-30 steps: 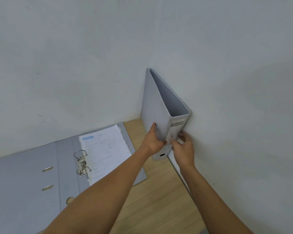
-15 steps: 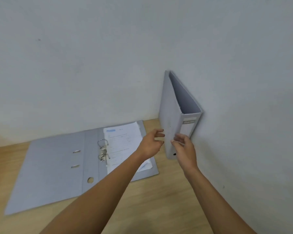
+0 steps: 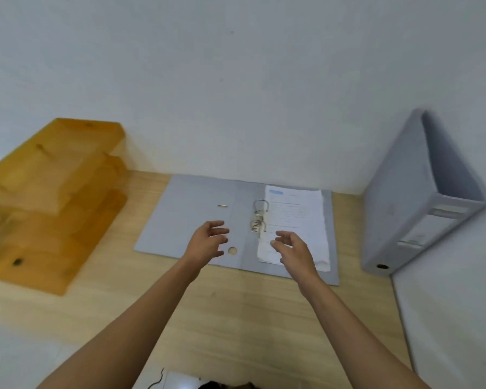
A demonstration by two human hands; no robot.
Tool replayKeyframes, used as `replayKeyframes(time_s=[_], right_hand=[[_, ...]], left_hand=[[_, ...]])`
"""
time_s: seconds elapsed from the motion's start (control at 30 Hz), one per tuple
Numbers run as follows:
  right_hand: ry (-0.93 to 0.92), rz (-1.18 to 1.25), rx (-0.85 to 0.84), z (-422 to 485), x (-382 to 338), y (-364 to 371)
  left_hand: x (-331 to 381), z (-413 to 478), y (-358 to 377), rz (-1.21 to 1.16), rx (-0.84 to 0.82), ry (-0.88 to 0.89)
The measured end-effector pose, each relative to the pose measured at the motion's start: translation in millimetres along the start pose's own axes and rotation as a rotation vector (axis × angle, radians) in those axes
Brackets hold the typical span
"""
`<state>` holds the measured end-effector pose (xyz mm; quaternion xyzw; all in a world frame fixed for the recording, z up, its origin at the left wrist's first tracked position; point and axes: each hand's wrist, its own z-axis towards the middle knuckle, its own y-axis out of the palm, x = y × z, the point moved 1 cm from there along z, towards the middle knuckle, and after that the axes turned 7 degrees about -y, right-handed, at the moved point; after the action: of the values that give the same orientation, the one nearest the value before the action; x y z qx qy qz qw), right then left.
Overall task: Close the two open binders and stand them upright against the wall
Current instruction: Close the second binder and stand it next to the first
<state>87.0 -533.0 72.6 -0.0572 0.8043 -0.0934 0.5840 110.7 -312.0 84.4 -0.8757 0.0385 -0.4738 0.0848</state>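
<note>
A grey binder [image 3: 404, 197] stands closed and upright in the right corner, leaning on the wall, with its spine toward me. A second grey binder [image 3: 191, 214] lies open flat on the wooden desk, its metal ring clip [image 3: 260, 217] in the middle and a stack of printed paper [image 3: 295, 220] on its right half. My left hand [image 3: 206, 242] hovers over the open binder's left cover, fingers spread and empty. My right hand [image 3: 292, 248] hovers over the lower part of the paper, also empty with fingers apart.
A stepped wooden shelf unit [image 3: 48, 197] stands on the desk [image 3: 222, 318] at the left against the white wall [image 3: 236, 94]. A side wall [image 3: 460, 318] bounds the desk on the right. A dark cable and a pale object edge [image 3: 177, 380] show at the bottom.
Both hands have let go of the upright binder and moved left over the open binder. The view has swung left, bringing the wooden shelf into sight.
</note>
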Motion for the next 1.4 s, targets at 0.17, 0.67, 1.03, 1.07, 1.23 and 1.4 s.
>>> replayKeyframes(time_s=[0.17, 0.67, 1.03, 1.07, 1.23, 1.4], right_hand=[[0.072, -0.020, -0.164, 11, 1, 62], [0.239, -0.068, -0.201, 70, 11, 225], [0.362, -0.115, -0.264, 91, 22, 244], [0.363, -0.111, -0.267, 92, 22, 245], [0.343, -0.101, -0.252, 91, 16, 252], [0.280, -0.113, -0.241, 93, -8, 260]], left_hand=[[-35, 11, -69, -0.084, 0.116, -0.113], [-76, 104, -218, 0.061, 0.189, -0.293], [-88, 155, -241, 0.130, 0.166, -0.389], [-88, 157, -242, 0.131, 0.187, -0.397], [-83, 168, -250, 0.174, 0.103, -0.370], [-64, 160, -245, 0.042, -0.071, -0.216]])
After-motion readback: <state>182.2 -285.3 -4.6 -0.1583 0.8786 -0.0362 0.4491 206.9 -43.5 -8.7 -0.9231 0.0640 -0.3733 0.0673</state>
